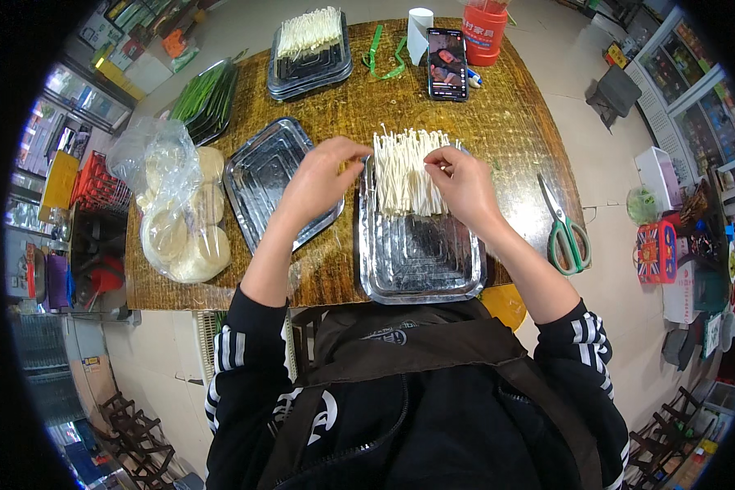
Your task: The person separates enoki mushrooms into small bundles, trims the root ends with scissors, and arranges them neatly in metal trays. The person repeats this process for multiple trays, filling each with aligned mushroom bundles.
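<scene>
Enoki mushrooms lie side by side across the far part of a clear plastic tray in front of me. My right hand is at the right side of this row, thumb and fingertips pinched together on or just above the stems; whether a stem is between them is hard to tell. At the row's far left edge, my left hand hovers with thumb and forefinger apart and nothing visible between them. Beneath that hand, another plastic tray sits askew on the wooden table, with no food on it.
Bagged pale round items and a tray of green stalks are at left. Stacked trays bearing enoki stand at the back, near green ribbon, a paper roll, a phone and a red container. Scissors lie right.
</scene>
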`<state>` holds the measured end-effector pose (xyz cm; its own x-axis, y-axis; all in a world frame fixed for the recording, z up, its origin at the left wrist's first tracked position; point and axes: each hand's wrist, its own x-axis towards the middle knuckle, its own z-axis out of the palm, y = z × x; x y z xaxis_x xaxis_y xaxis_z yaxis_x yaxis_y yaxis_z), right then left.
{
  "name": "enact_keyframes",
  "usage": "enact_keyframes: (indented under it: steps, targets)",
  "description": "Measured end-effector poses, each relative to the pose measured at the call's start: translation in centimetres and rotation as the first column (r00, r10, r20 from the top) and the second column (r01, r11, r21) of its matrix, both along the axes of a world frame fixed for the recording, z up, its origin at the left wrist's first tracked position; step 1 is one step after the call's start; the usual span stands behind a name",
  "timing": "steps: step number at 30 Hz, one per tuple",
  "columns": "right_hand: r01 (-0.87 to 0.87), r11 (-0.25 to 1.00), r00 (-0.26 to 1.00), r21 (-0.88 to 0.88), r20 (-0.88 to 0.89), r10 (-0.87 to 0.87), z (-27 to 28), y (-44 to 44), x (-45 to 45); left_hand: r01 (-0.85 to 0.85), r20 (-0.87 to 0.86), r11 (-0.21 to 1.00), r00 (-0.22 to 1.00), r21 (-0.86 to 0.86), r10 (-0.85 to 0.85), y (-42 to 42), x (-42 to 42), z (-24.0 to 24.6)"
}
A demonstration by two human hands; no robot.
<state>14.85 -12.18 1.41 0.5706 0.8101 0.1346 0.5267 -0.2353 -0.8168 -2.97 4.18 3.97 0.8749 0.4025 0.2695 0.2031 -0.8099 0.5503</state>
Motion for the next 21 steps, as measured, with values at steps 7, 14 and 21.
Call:
enact_keyframes:
  steps: [7,14,21]
  targets:
    - [0.062,0.998,0.998,-0.018,-0.001,-0.062,0.0,-3.5,2.4,0.264,-0.128,0.949,0.961,0.174,-0.244,-2.3,0.9,-0.8]
    - [0.071,0.986,0.939,-0.152,0.343,-0.014,-2.6,-8.1,0.3,0.538,-0.346,0.774,0.833,0.333,-0.431,-4.2,5.0,-3.7]
    - [0.063,0.998,0.949,0.002,0.308,-0.061,-4.6,-7.4,-0.4,0.497,-0.266,0.793,0.866,0.352,-0.424,-5.7,8.3,-6.6]
